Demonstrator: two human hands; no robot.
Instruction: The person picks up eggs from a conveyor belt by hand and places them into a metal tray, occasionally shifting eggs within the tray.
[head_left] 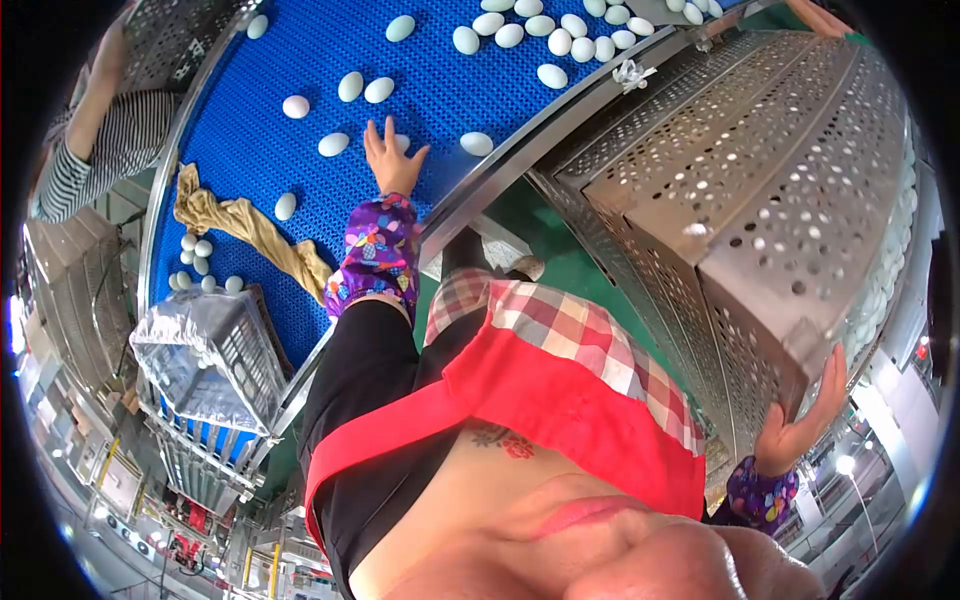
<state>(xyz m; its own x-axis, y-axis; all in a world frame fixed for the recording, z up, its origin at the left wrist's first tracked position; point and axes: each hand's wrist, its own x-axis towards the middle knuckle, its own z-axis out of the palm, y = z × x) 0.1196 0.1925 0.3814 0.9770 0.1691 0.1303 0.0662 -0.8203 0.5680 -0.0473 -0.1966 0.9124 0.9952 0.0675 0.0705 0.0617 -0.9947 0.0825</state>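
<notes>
Over a blue mesh conveyor belt (240,150), my left hand (395,165) is spread, palm down, with its fingers apart. Partly covered by those fingers is a pale egg (403,143). Other pale green-white eggs lie around it: one egg (477,144) to the right, another egg (333,145) to the left, and a pair just beyond the fingertips. My right hand (805,415) rests against the lower corner of a large perforated metal bin (740,220), fingers stretched and thumb apart. Many eggs (880,295) show along the bin's far side.
Several eggs (540,25) cluster at the belt's far end. A tan cloth (245,225) lies along the left side, near a plastic-lined crate (205,350). A metal rail (540,130) edges the belt. A person's striped sleeve (110,130) shows at upper left.
</notes>
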